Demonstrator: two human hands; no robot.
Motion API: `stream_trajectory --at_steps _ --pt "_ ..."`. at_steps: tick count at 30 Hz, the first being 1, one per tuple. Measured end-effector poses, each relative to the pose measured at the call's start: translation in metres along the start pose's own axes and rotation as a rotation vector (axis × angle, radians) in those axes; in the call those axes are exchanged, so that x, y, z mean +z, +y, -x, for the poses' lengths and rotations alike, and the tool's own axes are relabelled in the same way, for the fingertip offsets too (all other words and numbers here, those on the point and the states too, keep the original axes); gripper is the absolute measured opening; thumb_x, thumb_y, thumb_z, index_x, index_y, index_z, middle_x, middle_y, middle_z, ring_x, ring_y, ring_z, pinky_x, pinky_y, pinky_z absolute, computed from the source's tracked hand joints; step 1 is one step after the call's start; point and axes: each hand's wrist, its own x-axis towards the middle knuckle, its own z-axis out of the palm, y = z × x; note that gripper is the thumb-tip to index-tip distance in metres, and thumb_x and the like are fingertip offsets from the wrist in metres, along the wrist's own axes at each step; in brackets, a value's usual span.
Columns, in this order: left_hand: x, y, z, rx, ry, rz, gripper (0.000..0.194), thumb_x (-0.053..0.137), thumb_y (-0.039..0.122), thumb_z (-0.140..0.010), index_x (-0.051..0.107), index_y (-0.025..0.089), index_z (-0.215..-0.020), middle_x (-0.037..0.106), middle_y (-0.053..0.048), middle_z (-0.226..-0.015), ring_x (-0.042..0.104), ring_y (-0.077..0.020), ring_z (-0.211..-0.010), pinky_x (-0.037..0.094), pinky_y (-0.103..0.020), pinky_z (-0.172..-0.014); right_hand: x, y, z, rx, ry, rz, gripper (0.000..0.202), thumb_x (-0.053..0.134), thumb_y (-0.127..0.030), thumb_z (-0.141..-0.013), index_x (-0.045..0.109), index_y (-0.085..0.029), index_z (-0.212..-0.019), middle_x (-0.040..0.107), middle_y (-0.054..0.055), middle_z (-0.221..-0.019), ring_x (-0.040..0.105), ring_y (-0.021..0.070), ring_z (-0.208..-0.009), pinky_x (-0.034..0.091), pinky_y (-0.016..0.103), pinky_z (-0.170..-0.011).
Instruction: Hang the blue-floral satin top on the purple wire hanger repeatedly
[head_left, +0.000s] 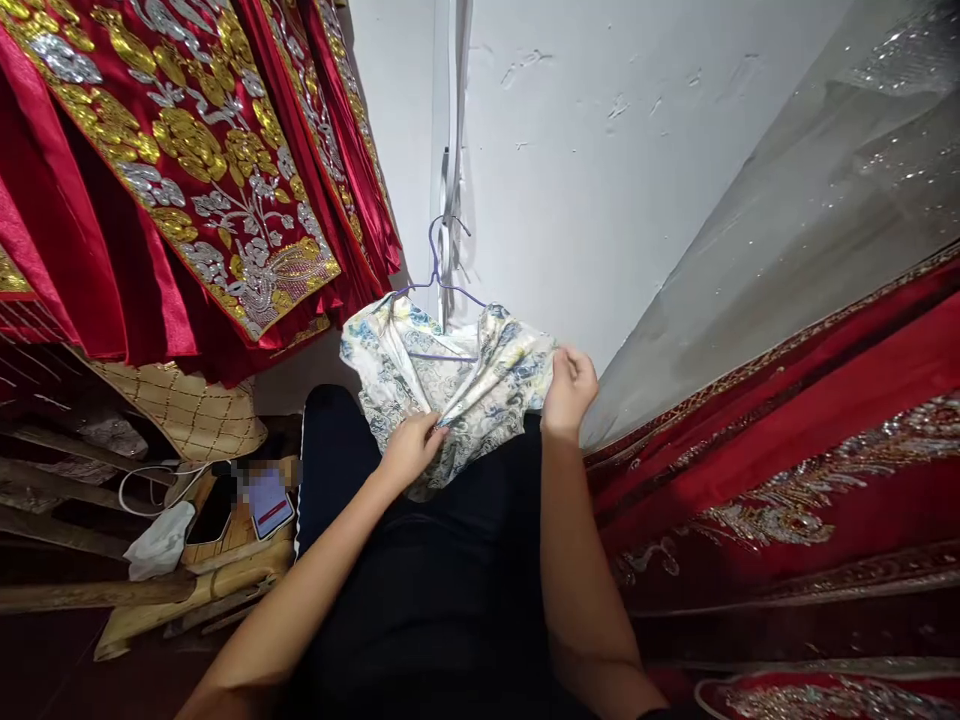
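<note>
A light floral blouse [491, 385] with blue, yellow and grey print hangs on a thin purple hanger [436, 272] in front of me, its lower part over my lap. My left hand [411, 445] pinches the front of the blouse where the two sides of the V-neck meet. With fingers closed, my right hand [570, 385] grips the edge of the sleeve on the right and holds it out sideways. The hanger's hook sits by a white vertical strip on the wall. The blouse's lower hem is partly hidden by my left hand and dark clothing.
Red garments with gold and silver embroidery [191, 145] hang at the left. More red beaded fabric [787, 480] and sheer sparkly cloth [810, 200] fill the right. A wooden stool [247, 570] at lower left bears phones [270, 502], a cable and a white crumpled bag [159, 540].
</note>
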Motion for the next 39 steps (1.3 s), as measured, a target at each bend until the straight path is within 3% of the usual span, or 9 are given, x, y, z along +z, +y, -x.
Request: stream_trajectory --at_steps 3,7,11,16,20,28,31,36,39 --pt "0.013 -0.004 0.019 -0.040 0.170 0.183 0.026 0.039 0.032 -0.103 0.062 0.019 -0.100 0.064 -0.007 -0.088 0.062 -0.0209 -0.083 0.044 -0.029 -0.073 -0.008 0.013 0.049 -0.061 0.222 0.178 0.031 0.055 -0.033 -0.089 0.055 -0.024 -0.119 0.050 0.014 -0.133 0.053 0.0264 -0.115 0.044 0.048 -0.102" --pt "0.016 -0.001 0.031 -0.056 0.255 0.372 0.029 0.041 0.031 -0.103 0.067 0.020 -0.112 0.067 -0.006 -0.091 0.064 -0.0198 -0.082 0.048 -0.031 -0.077 -0.003 0.030 0.118 -0.036 -0.252 0.228 0.008 0.054 -0.025 -0.084 0.061 -0.022 -0.086 0.063 0.004 -0.086 0.061 0.0208 -0.079 0.051 0.038 -0.077" --pt "0.007 0.012 0.032 -0.028 0.208 0.474 0.032 0.045 0.029 -0.101 0.068 0.020 -0.120 0.069 -0.007 -0.091 0.065 -0.0206 -0.084 0.048 -0.032 -0.080 0.017 0.035 0.146 -0.026 -0.723 0.252 0.009 0.060 -0.028 -0.081 0.061 -0.020 -0.086 0.064 0.003 -0.082 0.059 0.0187 -0.078 0.048 0.032 -0.072" --pt "0.000 0.036 0.029 -0.134 0.191 0.843 0.028 0.050 0.028 -0.097 0.057 0.024 -0.124 0.058 0.001 -0.070 0.053 -0.0148 -0.061 0.041 -0.027 -0.061 0.024 0.032 0.149 0.027 -0.746 0.224 0.005 0.054 -0.026 -0.085 0.054 -0.021 -0.084 0.059 0.000 -0.074 0.054 0.0159 -0.068 0.043 0.028 -0.066" --pt "-0.017 0.051 0.005 -0.200 0.243 1.278 0.027 0.060 0.020 -0.085 0.039 0.026 -0.101 0.059 0.005 -0.064 0.037 -0.0097 -0.045 0.028 -0.024 -0.050 0.019 0.039 0.152 0.075 -0.687 0.130 0.018 0.055 -0.029 -0.088 0.046 -0.022 -0.074 0.052 -0.002 -0.067 0.049 0.0136 -0.062 0.038 0.026 -0.060" --pt "-0.116 0.072 -0.106 -0.173 0.387 1.375 0.043 0.056 0.002 -0.067 0.027 0.025 -0.089 0.062 0.005 -0.067 0.038 -0.0039 -0.041 0.022 -0.016 -0.046 0.006 0.052 0.131 0.148 -0.684 0.108 0.031 0.063 -0.045 -0.087 0.049 -0.021 -0.073 0.041 -0.004 -0.064 0.041 0.0122 -0.057 0.031 0.026 -0.055" --pt "-0.138 0.074 -0.127 -0.165 0.411 1.361 0.045 0.057 0.002 -0.065 0.029 0.025 -0.091 0.060 0.007 -0.067 0.043 -0.0039 -0.041 0.023 -0.016 -0.045 -0.002 0.053 0.121 0.180 -0.707 0.085 0.034 0.066 -0.047 -0.085 0.049 -0.022 -0.071 0.041 -0.004 -0.063 0.042 0.0123 -0.056 0.033 0.026 -0.055" --pt "-0.128 0.073 -0.112 -0.069 0.331 1.246 0.039 0.059 0.008 -0.071 0.030 0.025 -0.090 0.064 0.005 -0.069 0.043 -0.0045 -0.040 0.028 -0.018 -0.044 -0.001 0.029 0.105 0.167 -0.740 0.046 0.025 0.068 -0.043 -0.086 0.059 -0.020 -0.079 0.053 -0.001 -0.067 0.049 0.0151 -0.059 0.041 0.030 -0.057" --pt "-0.114 0.072 -0.097 -0.005 0.280 1.177 0.035 0.056 0.010 -0.076 0.028 0.025 -0.091 0.063 0.008 -0.068 0.045 -0.0053 -0.041 0.032 -0.018 -0.045 0.023 -0.005 0.081 0.111 -0.698 -0.023 0.031 0.062 -0.041 -0.092 0.061 -0.022 -0.117 0.064 0.004 -0.085 0.058 0.0182 -0.076 0.048 0.032 -0.069"
